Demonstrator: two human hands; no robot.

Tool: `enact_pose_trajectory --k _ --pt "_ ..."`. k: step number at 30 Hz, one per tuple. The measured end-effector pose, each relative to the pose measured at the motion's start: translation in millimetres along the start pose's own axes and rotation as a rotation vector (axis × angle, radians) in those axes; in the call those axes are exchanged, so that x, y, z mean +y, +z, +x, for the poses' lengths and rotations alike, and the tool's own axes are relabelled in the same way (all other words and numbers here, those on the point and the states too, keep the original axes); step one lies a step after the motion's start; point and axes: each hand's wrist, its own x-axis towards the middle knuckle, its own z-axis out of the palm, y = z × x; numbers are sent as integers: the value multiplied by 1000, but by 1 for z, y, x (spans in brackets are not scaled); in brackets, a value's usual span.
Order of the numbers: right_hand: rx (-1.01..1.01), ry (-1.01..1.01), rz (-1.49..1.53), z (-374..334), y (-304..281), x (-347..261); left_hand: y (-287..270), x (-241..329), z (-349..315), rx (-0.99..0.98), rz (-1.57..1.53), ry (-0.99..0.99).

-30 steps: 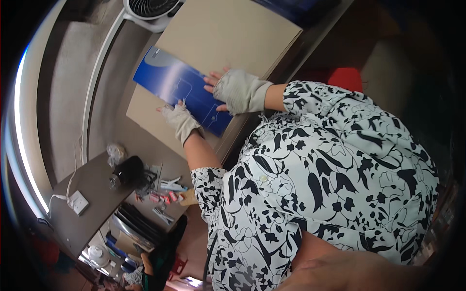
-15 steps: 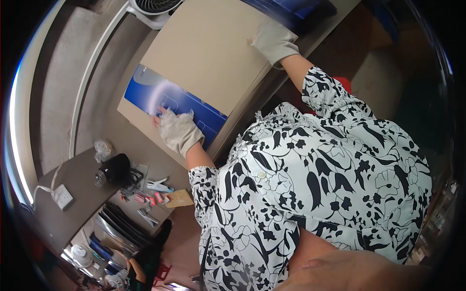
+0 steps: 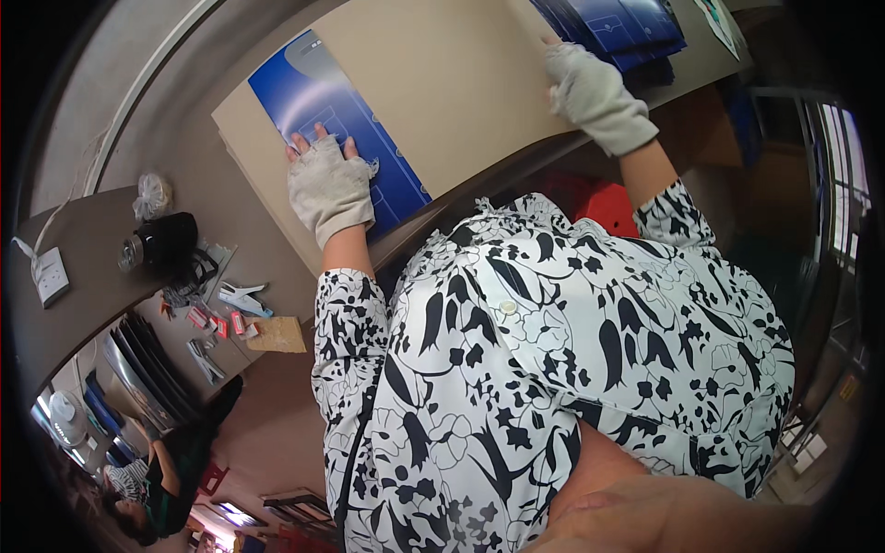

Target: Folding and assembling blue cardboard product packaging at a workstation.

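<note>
My left hand (image 3: 330, 187), in a pale fingerless work glove, lies with fingers spread on a blue printed sheet (image 3: 387, 175). The sheet lies along the left part of a broad tan cardboard (image 3: 452, 69) on the table. My right hand (image 3: 599, 100), gloved the same way, rests at the right part of the cardboard, its thumb and forefinger apart. Just beyond it sits a stack of blue printed pieces (image 3: 622, 28). Nothing shows in the grasp of either hand.
On the table to the left are a black cylindrical device (image 3: 166, 241), a stapler (image 3: 242, 298), small red-and-white boxes (image 3: 219, 324), a tan block (image 3: 278, 335) and a white power socket (image 3: 52, 276). A red stool (image 3: 608, 210) stands near my right arm. Another person (image 3: 152, 484) is at the lower left.
The view has turned, bringing more of the blue stack into sight and taking the fan out of it. My left hand stays on the blue sheet; my right remains near the stack.
</note>
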Motion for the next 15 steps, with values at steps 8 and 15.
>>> enact_pose_trajectory --k 8,15 --pt "86 -198 284 22 53 -112 2 7 5 38 25 21" --pt "-23 -298 204 25 59 -133 3 4 3 79 -15 18"
